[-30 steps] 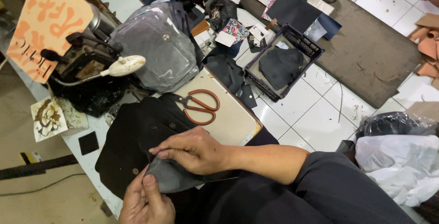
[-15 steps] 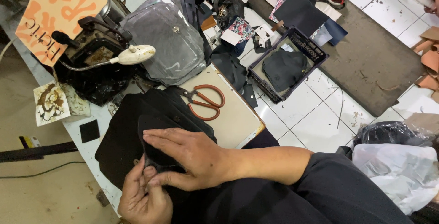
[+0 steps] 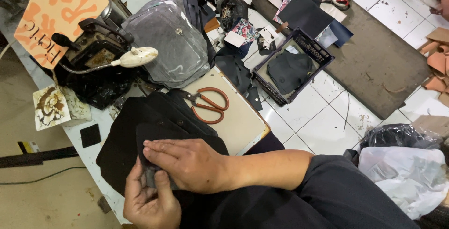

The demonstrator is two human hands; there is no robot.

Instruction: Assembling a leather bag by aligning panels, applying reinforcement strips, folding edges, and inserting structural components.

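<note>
A dark cut fabric piece (image 3: 180,138) lies on top of a stack of black fabric panels (image 3: 124,130) at the near edge of the white worktable (image 3: 105,175). My right hand (image 3: 187,163) lies across this top piece, fingers together and pointing left, with the thumb tucked at its edge. My left hand (image 3: 149,205) comes up from below and pinches the same piece's lower edge between thumb and fingers. The part of the piece under my two hands is hidden. Orange-handled scissors (image 3: 208,103) rest on a beige board (image 3: 238,121) just beyond my right hand.
A black sewing machine (image 3: 93,65) with a white gooseneck lamp (image 3: 135,57) stands at the back left, beside an orange sign (image 3: 56,11). A grey clear-fronted bag (image 3: 170,46) lies behind the scissors. On the tiled floor is a dark crate (image 3: 322,53) holding fabric.
My right hand has slid further left over the dark piece and now lies flatter on it. My left hand has stayed at the lower edge. The view has shifted slightly.
</note>
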